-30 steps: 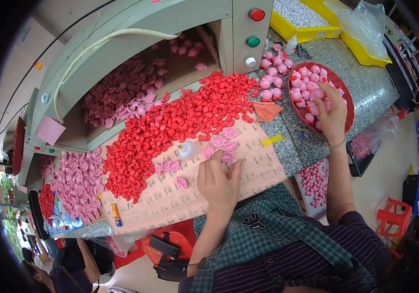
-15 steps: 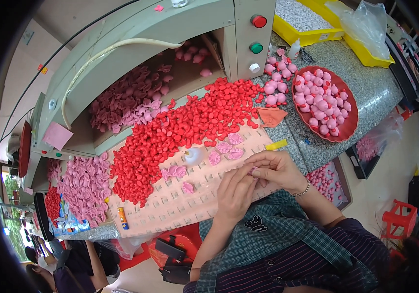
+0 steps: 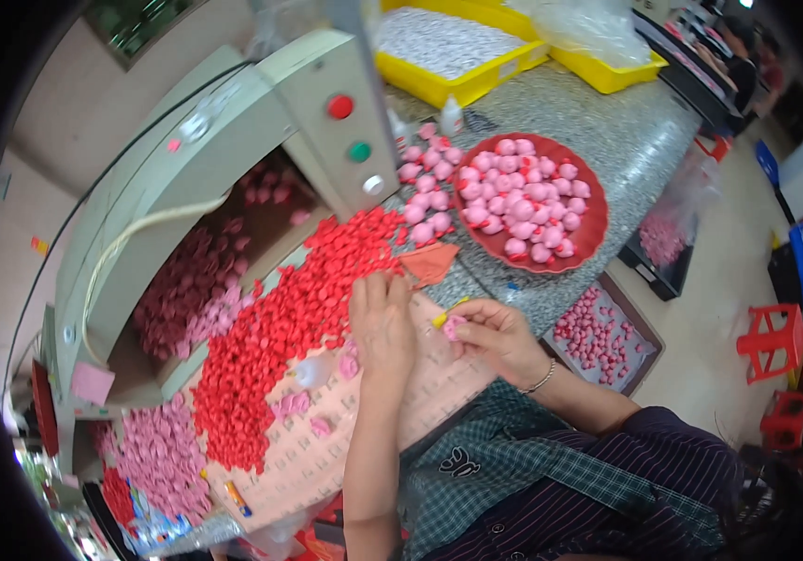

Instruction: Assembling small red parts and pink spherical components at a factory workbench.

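Note:
Between the thumb and fingers of my right hand [image 3: 504, 344] is a small pink rubbery piece [image 3: 455, 327]. A yellow strip [image 3: 441, 319] lies right beside those fingertips. My left hand [image 3: 384, 323] reaches over the right end of a heap of small red pieces [image 3: 266, 360], close to an orange cloth [image 3: 429, 263]. Its fingers are bent down and close together; their tips and anything in them are hidden. Left of that hand, a white squeeze bottle [image 3: 312, 374] and several loose pink pieces [image 3: 291, 404] rest on a pale pink slotted sheet [image 3: 326, 445].
Beyond the heap stands a grey-green machine [image 3: 177, 159] with pink pieces inside. A red scalloped bowl [image 3: 581, 252] holds pink ball-shaped figures; more figures [image 3: 427, 201] lie beside it. A pink pile [image 3: 160, 458] is at far left. Yellow trays [image 3: 439, 89] stand behind; a red stool [image 3: 771, 341] is at right.
My hands have parted: the left has gone up to the red heap, the right keeps the pink piece near the yellow strip. The whole view has swung to the right.

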A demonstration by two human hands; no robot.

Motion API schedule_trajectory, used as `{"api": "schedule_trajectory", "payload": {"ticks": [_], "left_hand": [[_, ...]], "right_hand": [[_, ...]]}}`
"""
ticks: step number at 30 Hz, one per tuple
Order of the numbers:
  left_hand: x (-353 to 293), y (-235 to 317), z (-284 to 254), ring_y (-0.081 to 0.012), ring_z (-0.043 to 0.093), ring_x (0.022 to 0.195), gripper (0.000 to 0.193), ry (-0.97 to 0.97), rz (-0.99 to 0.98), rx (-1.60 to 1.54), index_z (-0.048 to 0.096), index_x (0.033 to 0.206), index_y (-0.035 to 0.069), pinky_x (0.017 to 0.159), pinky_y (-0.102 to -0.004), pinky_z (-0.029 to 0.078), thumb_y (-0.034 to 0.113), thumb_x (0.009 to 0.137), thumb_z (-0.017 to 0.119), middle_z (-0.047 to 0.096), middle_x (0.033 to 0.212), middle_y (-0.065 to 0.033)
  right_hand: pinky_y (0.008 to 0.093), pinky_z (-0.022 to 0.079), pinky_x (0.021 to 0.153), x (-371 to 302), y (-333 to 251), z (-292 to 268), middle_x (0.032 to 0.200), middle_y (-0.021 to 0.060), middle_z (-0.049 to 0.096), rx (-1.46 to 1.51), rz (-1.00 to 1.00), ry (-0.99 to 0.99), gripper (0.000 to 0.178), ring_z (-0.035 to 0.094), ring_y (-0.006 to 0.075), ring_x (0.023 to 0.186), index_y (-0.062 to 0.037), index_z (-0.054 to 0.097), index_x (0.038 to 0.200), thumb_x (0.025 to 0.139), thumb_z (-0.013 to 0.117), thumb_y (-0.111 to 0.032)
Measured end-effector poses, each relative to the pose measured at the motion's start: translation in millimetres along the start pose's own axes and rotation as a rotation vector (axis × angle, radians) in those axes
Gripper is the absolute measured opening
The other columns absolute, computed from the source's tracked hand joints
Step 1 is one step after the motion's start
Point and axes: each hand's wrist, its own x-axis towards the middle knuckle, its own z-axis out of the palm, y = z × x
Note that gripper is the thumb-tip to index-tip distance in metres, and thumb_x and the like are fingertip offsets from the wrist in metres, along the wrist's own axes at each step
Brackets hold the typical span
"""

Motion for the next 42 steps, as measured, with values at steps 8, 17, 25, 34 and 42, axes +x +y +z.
{"api": "schedule_trajectory", "payload": {"ticks": [8, 17, 25, 34, 42], "left_hand": [[2, 9, -1, -0.0297, 0.058, 0.092, 0.017, -0.031, 0.061, -0.055, 0.063, 0.097, 0.001, 0.081, -0.0409, 0.046, 0.002, 0.08, 0.065, 0.063, 0.094, -0.0135], [-55, 44, -55, -0.0254, 0.06, 0.078, 0.02, -0.102, -0.271, -0.431, 0.059, 0.1, 0.001, 0.07, -0.0343, 0.047, -0.005, 0.082, 0.066, 0.062, 0.09, -0.0136], [-108, 56, -55, -0.0142, 0.062, 0.087, 0.023, 0.368, -0.902, -1.065, 0.055, 0.105, -0.002, 0.075, -0.0267, 0.052, -0.011, 0.085, 0.061, 0.064, 0.097, -0.0112], [-136, 47, -48, -0.0159, 0.059, 0.093, 0.02, 0.627, -1.004, -1.421, 0.055, 0.116, -0.003, 0.085, -0.0294, 0.049, 0.004, 0.097, 0.056, 0.059, 0.117, -0.0157], [-137, 45, -43, -0.0183, 0.061, 0.1, 0.038, 0.59, -0.977, -1.357, 0.042, 0.13, -0.001, 0.089, -0.0312, 0.05, 0.0, 0.095, 0.056, 0.062, 0.112, -0.0157]], "right_hand": [[0.0257, 0.054, 0.069, 0, 7, -3, 0.097, 0.0091, 0.068, 0.034, -0.031, 0.015, 0.021, 0.067, 0.0155, 0.079, 0.002, 0.061, 0.113, 0.093, 0.063, -0.005], [0.0253, 0.053, 0.067, -1, 13, 20, 0.094, 0.0072, 0.068, 0.057, 0.013, -0.1, 0.018, 0.066, 0.0131, 0.077, -0.001, 0.063, 0.113, 0.096, 0.06, -0.008], [0.0281, 0.052, 0.071, -16, 35, 48, 0.094, 0.0084, 0.065, 0.126, 0.072, -0.246, 0.019, 0.065, 0.0141, 0.079, 0.0018, 0.058, 0.115, 0.097, 0.056, -0.005], [0.027, 0.054, 0.071, -25, 63, 71, 0.091, 0.0073, 0.064, 0.275, 0.056, -0.23, 0.017, 0.064, 0.0128, 0.077, 0.0006, 0.057, 0.114, 0.099, 0.055, -0.007], [0.0271, 0.055, 0.073, -20, 53, 67, 0.095, 0.0083, 0.068, 0.117, 0.164, -0.186, 0.016, 0.067, 0.0137, 0.079, 0.0016, 0.061, 0.11, 0.097, 0.057, -0.006]]}}
